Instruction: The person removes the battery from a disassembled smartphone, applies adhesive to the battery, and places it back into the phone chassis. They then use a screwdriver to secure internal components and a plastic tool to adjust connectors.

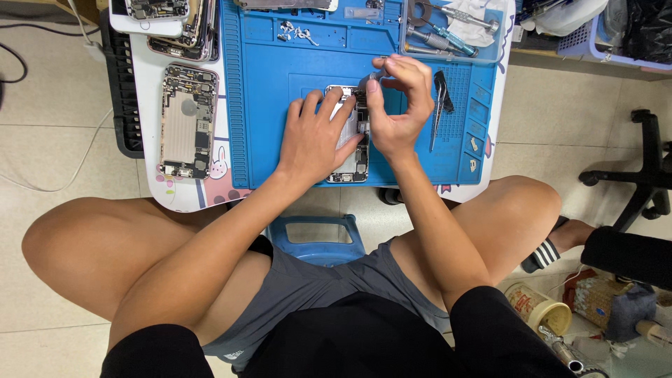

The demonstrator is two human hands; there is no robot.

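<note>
Here, left hand (318, 136) steadies opened phone (350, 164) — right hand (399, 105) grips screwdriver (369, 78).

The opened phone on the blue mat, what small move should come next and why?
Probably keep the left hand pressing the opened phone flat while the right hand turns the screwdriver upright: its tip appears to meet the phone's upper edge, though the fingers hide the exact spot.

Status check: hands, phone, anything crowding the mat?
Left hand flat on opened phone chassis. Right hand gripping small grey screwdriver over it. Black tweezers beside, apart.
</note>
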